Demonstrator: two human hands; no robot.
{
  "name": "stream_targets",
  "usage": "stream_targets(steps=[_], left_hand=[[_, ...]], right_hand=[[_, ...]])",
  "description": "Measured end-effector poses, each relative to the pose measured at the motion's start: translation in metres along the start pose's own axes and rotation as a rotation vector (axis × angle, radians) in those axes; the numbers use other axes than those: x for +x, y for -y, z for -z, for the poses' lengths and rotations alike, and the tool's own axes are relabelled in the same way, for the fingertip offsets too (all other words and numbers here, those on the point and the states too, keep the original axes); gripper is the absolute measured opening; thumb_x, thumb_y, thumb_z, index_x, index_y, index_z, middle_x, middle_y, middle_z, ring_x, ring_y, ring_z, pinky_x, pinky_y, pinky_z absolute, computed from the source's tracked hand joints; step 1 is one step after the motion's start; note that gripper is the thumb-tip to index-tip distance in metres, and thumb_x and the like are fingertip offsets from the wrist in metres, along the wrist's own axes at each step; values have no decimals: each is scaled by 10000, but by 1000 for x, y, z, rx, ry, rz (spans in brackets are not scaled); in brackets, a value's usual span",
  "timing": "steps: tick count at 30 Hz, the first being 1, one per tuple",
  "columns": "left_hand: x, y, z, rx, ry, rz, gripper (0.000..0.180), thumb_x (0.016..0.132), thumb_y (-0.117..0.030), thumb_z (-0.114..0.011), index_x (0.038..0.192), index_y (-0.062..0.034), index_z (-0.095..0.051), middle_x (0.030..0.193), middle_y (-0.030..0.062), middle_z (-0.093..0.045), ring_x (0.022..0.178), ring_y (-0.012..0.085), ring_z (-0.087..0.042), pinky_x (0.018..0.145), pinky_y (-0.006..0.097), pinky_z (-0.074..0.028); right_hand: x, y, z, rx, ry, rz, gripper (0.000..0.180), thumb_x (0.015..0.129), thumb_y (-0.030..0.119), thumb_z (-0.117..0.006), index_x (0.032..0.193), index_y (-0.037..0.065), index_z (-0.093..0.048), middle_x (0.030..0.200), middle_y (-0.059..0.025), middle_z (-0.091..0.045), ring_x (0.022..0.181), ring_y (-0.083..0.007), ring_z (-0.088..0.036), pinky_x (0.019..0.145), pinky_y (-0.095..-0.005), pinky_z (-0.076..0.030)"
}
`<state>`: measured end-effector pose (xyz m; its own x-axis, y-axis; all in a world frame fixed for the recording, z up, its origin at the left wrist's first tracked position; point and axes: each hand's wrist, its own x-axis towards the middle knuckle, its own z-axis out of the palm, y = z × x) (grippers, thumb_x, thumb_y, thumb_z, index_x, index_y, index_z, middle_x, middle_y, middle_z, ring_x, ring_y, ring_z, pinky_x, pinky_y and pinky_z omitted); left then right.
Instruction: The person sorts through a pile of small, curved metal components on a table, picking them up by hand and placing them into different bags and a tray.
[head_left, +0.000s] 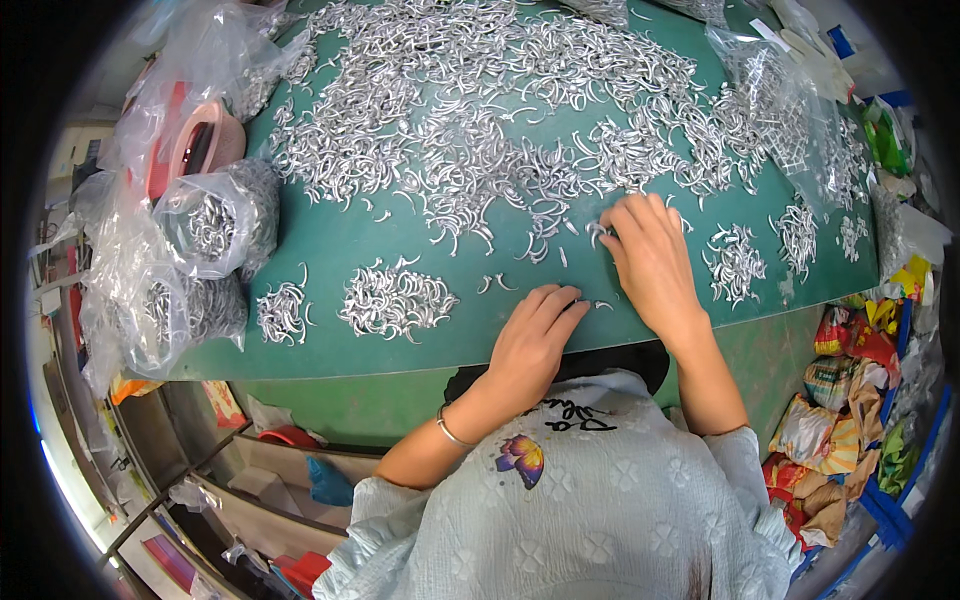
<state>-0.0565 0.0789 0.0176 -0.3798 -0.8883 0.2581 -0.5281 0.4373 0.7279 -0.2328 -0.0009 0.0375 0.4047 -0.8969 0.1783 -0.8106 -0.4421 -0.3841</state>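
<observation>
Big green, smooth tabletop (335,240), with a huge spread of silvery, curved, metallic slivers (460,140) across the upper frame. Right hand (650,255), right of centre, and left hand (535,335), lower centre: fingers bent, bunched together, can't tell if they're pinching any. Smaller sliver pile (398,302) sits lower left.

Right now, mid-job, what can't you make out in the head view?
All in the head view:
Left hand: its back hides the palm and anything under it.
Right hand: its back hides the palm; fingers overlap the silvery piece at their tips, so grip is unclear.
Large pile of metal pieces: upper pieces cover the lower ones; too small and tangled to count.
Bags at the top: cut off by the picture's edge.
</observation>
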Motion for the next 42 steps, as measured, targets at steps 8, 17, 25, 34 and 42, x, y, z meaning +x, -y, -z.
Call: stream_targets(steps=[8,17,25,34,42], left_hand=[[-3,-6,8,46,-95,69,436,765,1,-693,1187,-2,-584,1235,129,-561,1115,333,-521,942,440,-431],[-8,4,5,111,59,-30,403,756,17,-659,1155,7,-605,1231,120,-562,1141,325,-522,949,436,-422],[-10,-2,6,110,-18,14,324,754,38,-665,1076,4,-642,1175,128,-590,1112,334,-541,905,427,-455],[-28,8,7,7,-65,28,451,669,96,-577,1115,30,-608,1210,173,-561,1120,365,-534,923,454,-460],[-30,8,12,85,-161,109,388,712,47,-716,1090,6,-635,1183,134,-604,1073,355,-555,887,423,-476]], right_hand=[[-11,-1,9,319,17,107,186,779,30,-682,955,32,-621,900,-92,-538,890,-285,-515,779,-375,-390],[-3,-13,5,32,-18,50,124,790,55,-679,894,55,-612,886,-65,-539,889,-268,-499,755,-381,-356],[12,13,-3,196,-92,67,204,790,56,-684,974,48,-596,954,-76,-554,917,-278,-521,776,-399,-389],[2,-9,4,283,-16,60,152,806,46,-668,939,37,-595,927,-93,-560,896,-303,-534,804,-389,-419],[-5,-4,3,236,1,50,145,803,48,-678,917,31,-590,906,-91,-552,866,-295,-527,760,-394,-401]])
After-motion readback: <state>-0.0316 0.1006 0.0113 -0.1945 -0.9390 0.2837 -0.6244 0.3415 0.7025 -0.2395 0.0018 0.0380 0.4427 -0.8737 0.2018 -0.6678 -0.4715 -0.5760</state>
